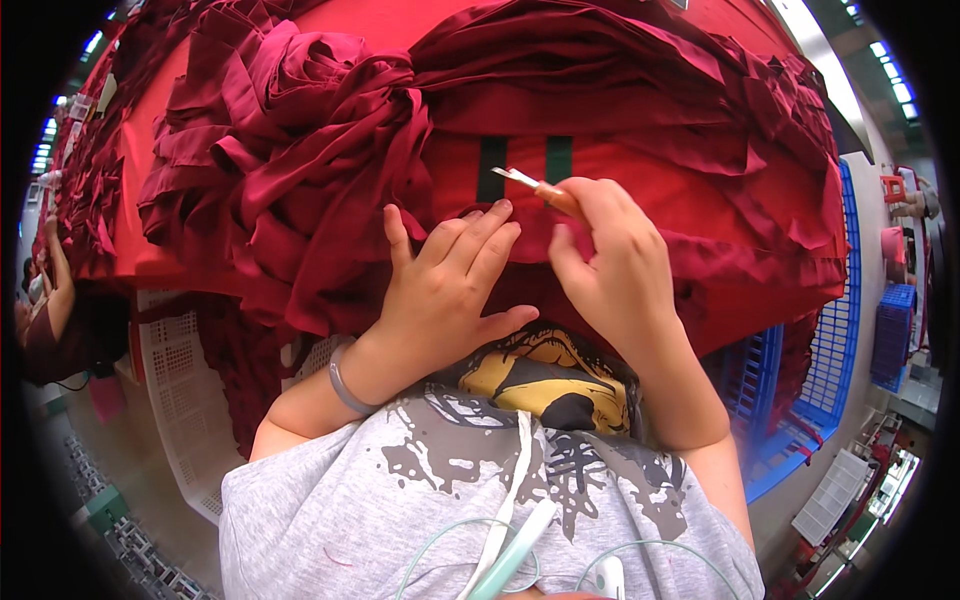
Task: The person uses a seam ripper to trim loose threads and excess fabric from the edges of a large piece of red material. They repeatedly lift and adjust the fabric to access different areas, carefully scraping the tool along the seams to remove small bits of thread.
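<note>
The left hand (445, 275) lies flat, fingers spread and pressing down on the dark red woven fabric (620, 130) that is heaped in folds across the counter (360, 20); it grips nothing, only holds the cloth down; a grey bangle (345, 385) circles its wrist. The right hand (610, 265) is closed around a small thread snipper with an orange handle and silver blades (535, 187), pinched between thumb and fingers; the snipper sits just above the left hand's fingertips, over the cloth in the middle of the heap; its long axis runs from lower right to upper left, the blade tips pointing up and to the left, toward two dark green upright bands (525, 165) sewn side by side on a brighter red panel of the fabric. The two hands are near each other but not touching. A white perforated plastic crate (185, 400) stands under the counter at lower left; a blue plastic lattice crate (825, 370) stands at right; a second blue crate (893, 335) sits further right.
</note>
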